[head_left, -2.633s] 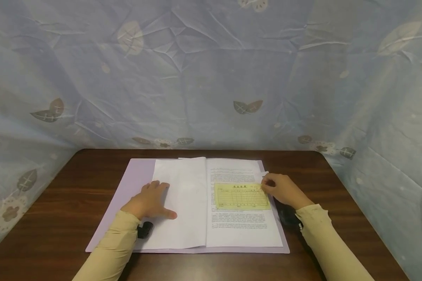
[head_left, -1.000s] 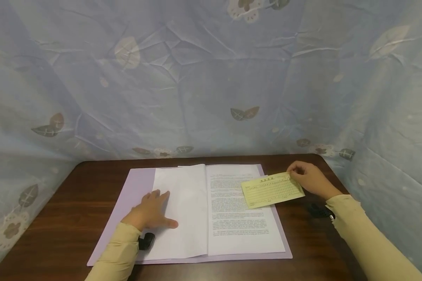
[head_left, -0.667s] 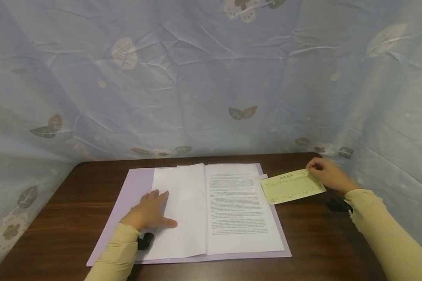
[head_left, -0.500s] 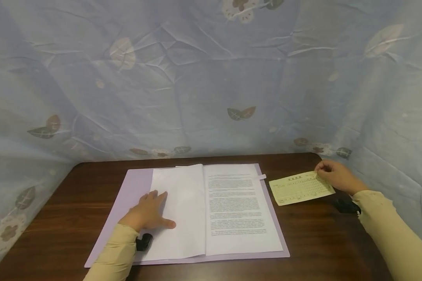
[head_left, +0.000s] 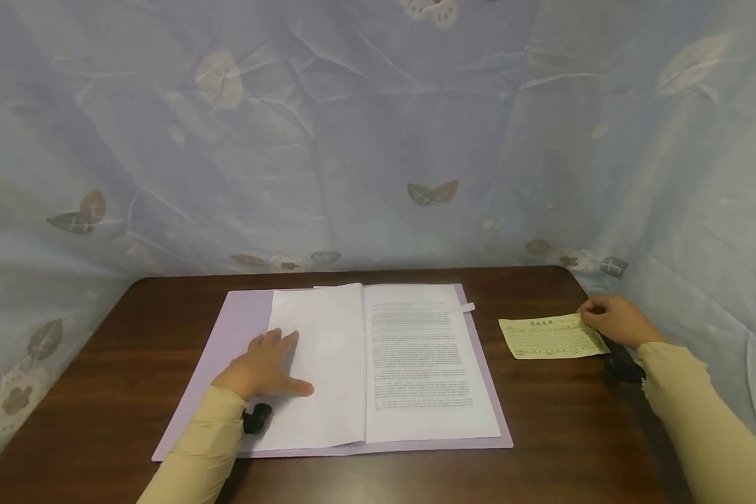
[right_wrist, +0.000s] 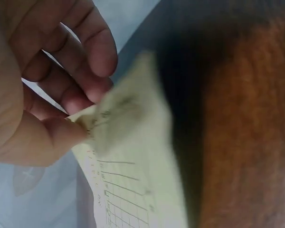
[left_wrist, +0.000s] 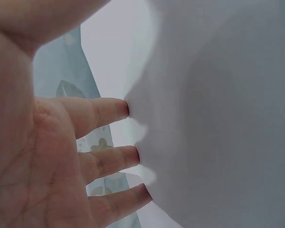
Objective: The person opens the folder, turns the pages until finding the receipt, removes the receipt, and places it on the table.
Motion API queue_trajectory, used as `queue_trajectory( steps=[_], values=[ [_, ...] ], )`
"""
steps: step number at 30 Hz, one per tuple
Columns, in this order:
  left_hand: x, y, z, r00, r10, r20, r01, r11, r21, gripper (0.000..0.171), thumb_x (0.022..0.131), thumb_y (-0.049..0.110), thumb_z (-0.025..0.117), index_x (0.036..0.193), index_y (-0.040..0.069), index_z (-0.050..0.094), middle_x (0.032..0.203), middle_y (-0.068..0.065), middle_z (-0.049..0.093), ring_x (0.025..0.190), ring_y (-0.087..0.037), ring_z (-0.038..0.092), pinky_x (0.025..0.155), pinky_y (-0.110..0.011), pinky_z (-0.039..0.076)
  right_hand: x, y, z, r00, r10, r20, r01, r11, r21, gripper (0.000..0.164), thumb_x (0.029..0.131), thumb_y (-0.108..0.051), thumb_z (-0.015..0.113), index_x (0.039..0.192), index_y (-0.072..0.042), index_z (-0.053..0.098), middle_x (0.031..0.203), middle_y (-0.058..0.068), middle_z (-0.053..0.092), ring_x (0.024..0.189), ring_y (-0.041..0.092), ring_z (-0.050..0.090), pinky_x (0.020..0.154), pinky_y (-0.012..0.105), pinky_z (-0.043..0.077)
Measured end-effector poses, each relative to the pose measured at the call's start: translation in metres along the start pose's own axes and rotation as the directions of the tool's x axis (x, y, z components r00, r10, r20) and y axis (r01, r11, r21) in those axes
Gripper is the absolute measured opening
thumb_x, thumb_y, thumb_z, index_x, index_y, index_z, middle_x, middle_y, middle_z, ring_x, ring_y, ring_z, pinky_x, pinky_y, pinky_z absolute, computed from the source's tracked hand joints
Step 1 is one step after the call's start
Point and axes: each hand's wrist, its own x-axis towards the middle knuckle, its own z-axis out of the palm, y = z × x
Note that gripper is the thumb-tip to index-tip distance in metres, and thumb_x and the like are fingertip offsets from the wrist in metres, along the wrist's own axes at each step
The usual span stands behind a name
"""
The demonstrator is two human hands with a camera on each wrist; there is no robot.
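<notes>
A yellow printed form slip (head_left: 547,337) is at the right of the table, its upper right corner pinched between the thumb and fingers of my right hand (head_left: 622,323). The right wrist view shows the ruled lines of the slip (right_wrist: 128,190) below the thumb. My left hand (head_left: 266,365) rests spread on the blank left page (head_left: 327,392) of an open lilac folder (head_left: 242,315). In the left wrist view, the fingertips (left_wrist: 133,154) touch the white paper. On the folder's right side lies a page of printed text (head_left: 422,364).
A small white tab (head_left: 467,307) sticks out past the folder's right edge. The dark wooden table (head_left: 561,413) reaches to a patterned cloth (head_left: 365,140) hanging behind and at both sides. Each wrist carries a small black camera (head_left: 257,418).
My right hand has carried the yellow slip off the printed page to the right, past the folder's edge, over the bare wood. My left hand has stayed on the left page.
</notes>
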Motion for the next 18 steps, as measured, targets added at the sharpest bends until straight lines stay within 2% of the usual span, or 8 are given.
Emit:
queue_trajectory(
  steps=[3,6,9,13,18],
  values=[
    [0.004,0.000,-0.001,1.000,0.003,-0.001,-0.003,1.000,-0.002,0.118,0.073,0.063,0.086,0.159,0.001,0.034,0.162,-0.038,0.023,0.146,-0.063,0.019,0.100,-0.086,0.029,0.004,0.004,0.001,1.000,0.003,-0.006,-0.004,0.999,-0.037,0.025,0.104,-0.020,0.060,0.108,0.002,0.073,0.103,0.018,0.073,0.084,0.025,0.065,0.073,0.045,0.052],
    [0.006,0.001,0.001,1.000,-0.003,0.012,0.003,1.000,-0.006,0.118,0.073,0.063,0.086,0.160,0.001,0.033,0.162,-0.037,0.022,0.147,-0.063,0.018,0.100,-0.086,0.028,0.003,0.009,0.004,1.000,0.010,-0.018,-0.011,0.997,-0.072,0.026,0.101,-0.019,0.063,0.109,0.004,0.073,0.105,0.023,0.072,0.090,0.036,0.067,0.076,0.052,0.054],
    [0.007,0.003,0.001,0.999,-0.019,0.026,0.019,1.000,-0.008,0.118,0.074,0.062,0.086,0.160,0.002,0.033,0.163,-0.036,0.021,0.147,-0.062,0.018,0.100,-0.088,0.025,-0.002,0.005,0.006,0.998,0.037,-0.047,-0.041,0.995,-0.086,0.032,0.101,-0.018,0.061,0.115,0.010,0.068,0.110,0.032,0.068,0.097,0.049,0.065,0.078,0.059,0.052],
    [0.009,0.005,0.001,0.999,-0.023,0.026,0.023,1.000,-0.001,0.115,0.075,0.060,0.086,0.160,0.003,0.034,0.163,-0.036,0.022,0.148,-0.062,0.018,0.104,-0.087,0.017,-0.011,-0.017,0.007,0.985,0.060,-0.164,-0.073,0.994,-0.079,0.038,0.102,-0.018,0.056,0.121,0.014,0.064,0.115,0.037,0.064,0.101,0.054,0.061,0.077,0.061,0.050],
    [0.013,0.007,0.000,1.000,0.020,0.001,-0.020,0.999,0.042,0.110,0.077,0.059,0.084,0.158,0.002,0.038,0.161,-0.036,0.027,0.147,-0.061,0.022,0.108,-0.085,0.013,-0.020,-0.060,0.017,0.966,0.017,-0.257,-0.025,0.999,-0.030,0.035,0.103,-0.021,0.056,0.125,0.006,0.065,0.115,0.031,0.066,0.099,0.046,0.063,0.077,0.058,0.050]
  ],
)
